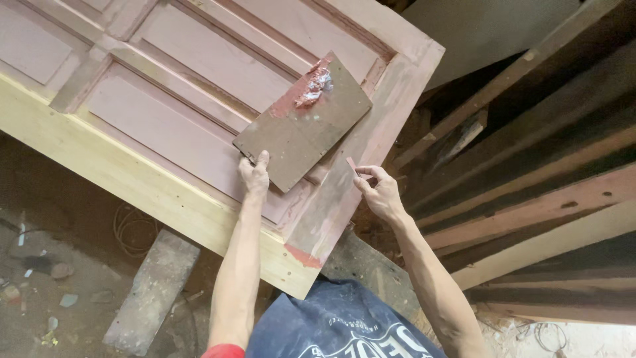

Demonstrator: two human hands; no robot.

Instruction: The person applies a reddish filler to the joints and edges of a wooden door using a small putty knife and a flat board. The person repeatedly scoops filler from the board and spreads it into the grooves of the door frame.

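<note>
Up on the pink-primed panelled door (199, 86), which lies tilted across the view on its pale raw-wood frame, a flat rectangular board (298, 132) serves as a palette and carries a lump of reddish-pink filler (311, 89) with a grey-white smear, heaped near its upper corner; the rest of its brown face is dull, scuffed and specked. The left hand (254, 176) pinches the board's lower-left corner, thumb pressed on top, steadying it over the door's bottom panel close to the lower right corner. The right hand (377, 192) grips a small thin scraper (351, 164) between thumb and fingertips, its blade touching the door's right stile, whose surface looks patchy and rubbed, pink over bare wood. Rough dark timber planks (530, 166) lean just beyond the door's right edge.
</note>
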